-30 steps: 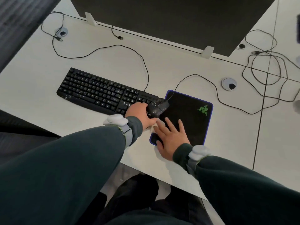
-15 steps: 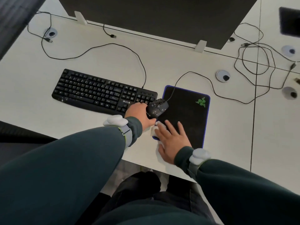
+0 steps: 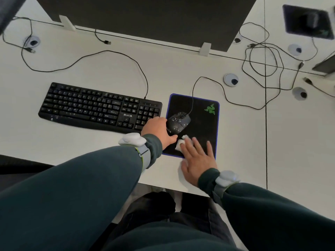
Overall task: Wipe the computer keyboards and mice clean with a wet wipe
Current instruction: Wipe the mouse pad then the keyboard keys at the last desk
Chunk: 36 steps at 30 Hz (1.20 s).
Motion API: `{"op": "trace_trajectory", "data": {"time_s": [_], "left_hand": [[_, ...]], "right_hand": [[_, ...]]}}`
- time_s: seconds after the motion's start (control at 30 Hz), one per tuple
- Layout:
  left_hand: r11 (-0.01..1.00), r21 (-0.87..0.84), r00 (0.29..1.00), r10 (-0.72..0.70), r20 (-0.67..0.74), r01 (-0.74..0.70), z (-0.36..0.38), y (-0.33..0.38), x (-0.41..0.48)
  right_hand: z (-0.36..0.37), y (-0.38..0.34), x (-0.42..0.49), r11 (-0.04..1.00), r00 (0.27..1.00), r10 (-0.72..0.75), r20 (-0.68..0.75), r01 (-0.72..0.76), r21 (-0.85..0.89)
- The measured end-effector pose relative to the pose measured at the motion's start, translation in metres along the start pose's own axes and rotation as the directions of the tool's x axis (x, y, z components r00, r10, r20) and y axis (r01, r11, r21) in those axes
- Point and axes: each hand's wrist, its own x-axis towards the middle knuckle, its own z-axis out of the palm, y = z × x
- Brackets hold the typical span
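Item 1. Keyboard [image 3: 99,107]: black, wired, lying flat on the white desk [image 3: 108,69] at roughly 10 o'clock from the hands. Nothing touches its keys; its cable runs off toward 12 o'clock.

Item 2. Left hand [image 3: 158,130]: just off the keyboard's right end, curled against the left side of the mouse with the thumb under its rear edge. It reads as clamped on the mouse, tipping it slightly, though the fingers on the far side are hidden.

Item 3. Mouse [image 3: 178,122]: black, speckled with pale flecks, wired, on the left part of the mouse pad [image 3: 201,127], with its tail toward 6 o'clock.

Item 4. Wet wipe [image 3: 181,144]: a small white wad on the pad, at 6 o'clock from the mouse and just short of it.

Item 5. Right hand [image 3: 196,161]: fingers spread apart and flat, palm down, its forefinger tips pressing the wipe onto the pad. Not closed around anything.

Item 6. A second mouse and pad [image 3: 308,21]: far off at 1 o'clock, blurred.

Step in hand, by judgement: cleaning the near mouse, wipe at its rear. The next move calls for sliding the wipe up over the shell and sides while the left hand holds it steady, minding the cord.
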Motion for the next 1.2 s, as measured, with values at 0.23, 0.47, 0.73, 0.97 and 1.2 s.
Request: {"op": "trace_trajectory", "data": {"time_s": [0.23, 0.47, 0.73, 0.97, 1.2], "left_hand": [[0.999, 0.017, 0.999, -0.042, 0.005, 0.042, 0.004, 0.008, 0.001], [0.995, 0.03, 0.995, -0.095, -0.031, 0.096, 0.012, 0.011, 0.0], [0.98, 0.006, 0.978, -0.201, -0.051, 0.201, 0.007, 0.02, 0.006], [0.969, 0.002, 0.969, -0.246, -0.011, 0.246, 0.029, 0.037, -0.002], [0.966, -0.067, 0.967, -0.252, -0.029, 0.25, 0.055, 0.061, 0.004]], "right_hand": [[-0.005, 0.047, -0.004, 0.977, 0.975, 0.211, 0.067, -0.21, -0.022], [-0.047, 0.047, 0.099, 0.987, 0.99, 0.139, 0.003, -0.139, 0.079], [-0.017, 0.062, 0.022, 0.974, 0.981, -0.191, 0.043, 0.195, -0.114], [-0.054, 0.106, 0.081, 0.999, 0.989, 0.025, -0.145, -0.027, -0.016], [-0.063, 0.079, 0.087, 0.944, 0.925, -0.216, -0.313, 0.28, 0.176]]}}
